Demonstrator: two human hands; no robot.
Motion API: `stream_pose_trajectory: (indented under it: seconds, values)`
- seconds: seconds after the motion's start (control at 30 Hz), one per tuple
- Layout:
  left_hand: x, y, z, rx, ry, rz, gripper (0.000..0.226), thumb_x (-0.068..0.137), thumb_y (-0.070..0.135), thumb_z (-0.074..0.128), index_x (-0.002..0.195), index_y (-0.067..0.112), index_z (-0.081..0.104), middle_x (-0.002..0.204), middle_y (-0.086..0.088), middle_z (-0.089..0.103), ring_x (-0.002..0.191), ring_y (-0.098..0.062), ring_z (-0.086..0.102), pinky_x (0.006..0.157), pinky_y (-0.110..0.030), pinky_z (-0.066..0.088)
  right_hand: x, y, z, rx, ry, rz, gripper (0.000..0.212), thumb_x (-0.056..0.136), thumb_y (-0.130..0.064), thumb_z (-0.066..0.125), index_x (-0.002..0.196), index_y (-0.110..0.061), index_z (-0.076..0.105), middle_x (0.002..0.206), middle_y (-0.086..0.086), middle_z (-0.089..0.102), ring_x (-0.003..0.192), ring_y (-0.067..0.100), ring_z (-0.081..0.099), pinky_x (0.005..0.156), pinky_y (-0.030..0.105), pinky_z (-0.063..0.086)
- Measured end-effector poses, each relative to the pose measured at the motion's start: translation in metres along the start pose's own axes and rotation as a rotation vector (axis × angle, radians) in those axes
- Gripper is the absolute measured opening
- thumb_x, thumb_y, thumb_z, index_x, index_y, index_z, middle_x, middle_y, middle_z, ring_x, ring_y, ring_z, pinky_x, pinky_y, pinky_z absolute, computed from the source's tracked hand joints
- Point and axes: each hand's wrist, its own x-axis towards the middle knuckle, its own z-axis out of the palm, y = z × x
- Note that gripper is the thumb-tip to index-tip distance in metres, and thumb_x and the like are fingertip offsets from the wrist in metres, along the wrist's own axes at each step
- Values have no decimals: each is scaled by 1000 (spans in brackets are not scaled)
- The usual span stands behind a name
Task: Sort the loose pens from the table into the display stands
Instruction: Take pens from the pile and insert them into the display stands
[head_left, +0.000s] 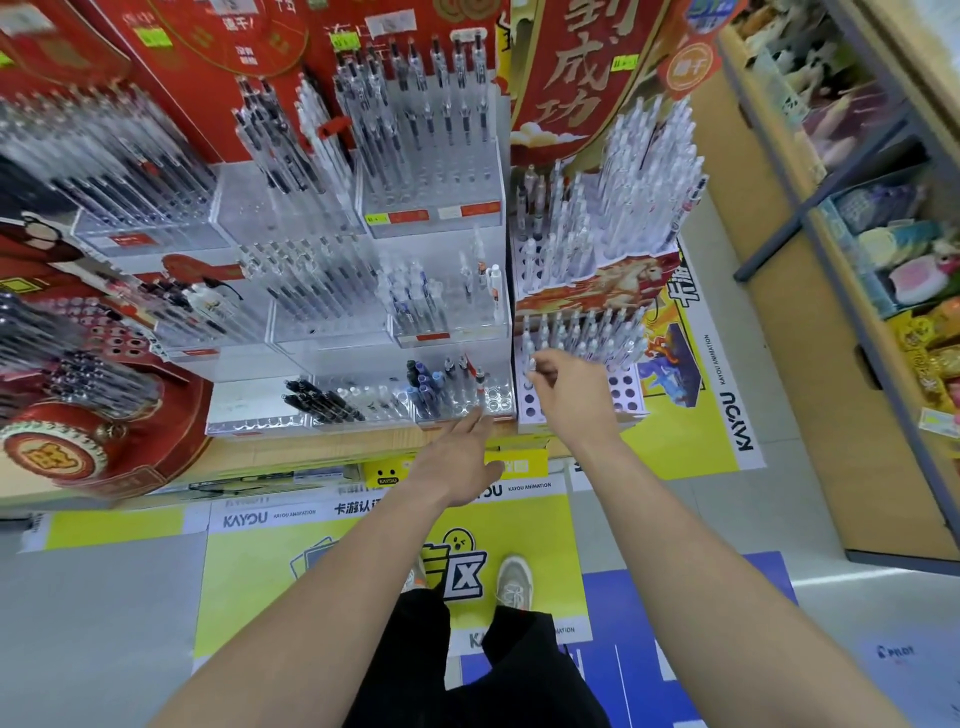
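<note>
While held just above the front holes of the white stand (623, 388), pinched between thumb and fingertips of right hand (571, 387): one clear pen (531, 362), roughly upright. At the front edge of the clear stand (501, 397), near blue pens (423, 387): left hand (457, 457), flat, fingers straight and close together; contact not determinable.

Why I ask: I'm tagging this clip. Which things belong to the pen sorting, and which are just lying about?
Job: right hand pinching a pen; left hand, open, by the clear stand; white holed stand.
Lying about: toy shelf; floor sticker; red drum display.
</note>
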Motion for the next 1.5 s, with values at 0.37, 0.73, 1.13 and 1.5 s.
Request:
stream_pose_trajectory:
  seconds: [0.37, 0.73, 1.13, 1.5]
  values:
    - [-78, -39, -61, -88, 262, -15, 61, 101, 40, 56, 154, 17, 38, 157, -8, 42, 143, -28, 40, 115, -39, 35, -40, -79, -16, -281, -141, -158, 41, 96, -34, 63, 133, -19, 58, 126, 6, 58, 116, 27, 55, 87, 39, 50]
    - [-230, -245, -138, 70, 483, -211, 70, 94, 55, 58, 150, 17, 42, 155, -10, 43, 138, -32, 44, 111, -47, 42, -83, -294, 83, -588, -238, -358, 69, 92, -48, 62, 149, -18, 36, 150, 13, 37, 138, 36, 35, 109, 51, 35]
    - [-386, -487, -181, 63, 542, -421, 90, 94, 60, 57, 161, 15, 18, 168, -8, 20, 150, -32, 27, 118, -45, 33, -137, -504, 239, -638, -234, -464, 78, 91, -55, 62, 151, -19, 29, 153, 14, 33, 142, 38, 30, 113, 53, 34]
    - [-353, -648, -247, 136, 503, -393, 90, 93, 64, 55, 161, 18, 19, 166, -6, 24, 150, -30, 27, 119, -46, 34, -81, -620, 380, -573, -256, -500, 69, 86, -48, 64, 143, -18, 40, 147, 12, 40, 136, 36, 36, 107, 49, 38]
